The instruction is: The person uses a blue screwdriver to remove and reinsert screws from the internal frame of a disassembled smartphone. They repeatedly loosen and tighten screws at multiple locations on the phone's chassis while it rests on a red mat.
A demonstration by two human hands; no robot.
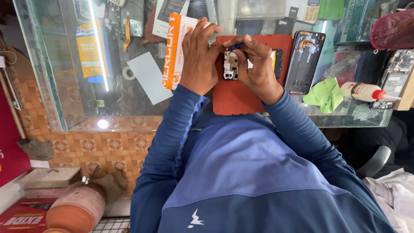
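My left hand [199, 58] and my right hand [255, 65] meet over a red work mat [235, 99] on a glass counter. Between their fingers they hold a small phone board part [230, 65], silvery with dark patches, upright above the mat. My left hand grips its left edge. The fingers of my right hand pinch a thin blue tool [236, 45] whose tip points down at the top of the part, and they also steady its right side. A dark phone piece with a yellow strip [277, 62] lies on the mat, partly hidden behind my right hand.
An opened black phone body [305, 62] lies right of the mat, then a green cloth [326, 94] and a white glue bottle with a red cap [364, 91]. An orange and white packet [176, 51] lies left. Another stripped phone [394, 77] and a pink mesh basket [394, 28] sit far right.
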